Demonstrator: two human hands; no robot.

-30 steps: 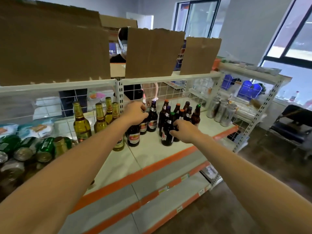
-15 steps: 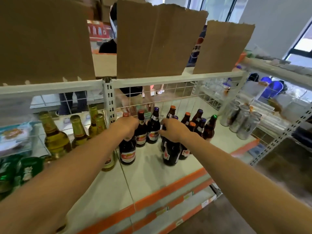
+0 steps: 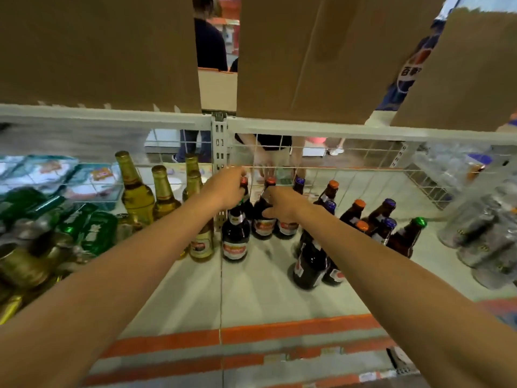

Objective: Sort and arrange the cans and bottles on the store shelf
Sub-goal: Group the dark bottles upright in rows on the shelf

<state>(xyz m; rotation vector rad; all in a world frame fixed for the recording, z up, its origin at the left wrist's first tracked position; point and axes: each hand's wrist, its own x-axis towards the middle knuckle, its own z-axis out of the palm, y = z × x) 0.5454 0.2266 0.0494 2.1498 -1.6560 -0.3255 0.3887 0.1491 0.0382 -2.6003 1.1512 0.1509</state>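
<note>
1. While both arms reach over the shelf point(image 3: 251, 298), the left hand point(image 3: 223, 189) curls round the neck of a red-capped dark bottle point(image 3: 244, 182) near the back edge, beside the upright post point(image 3: 219, 152).
2. Right hand point(image 3: 282, 205): fingers clamped on the shoulder of a second red-capped bottle point(image 3: 263, 226), just beside the first.
3. Golden bottles point(image 3: 137, 191) and green cans point(image 3: 84, 228) occupy the left side; mixed-cap dark bottles point(image 3: 383, 217) and silver cans point(image 3: 481, 233) occupy the right.
</note>
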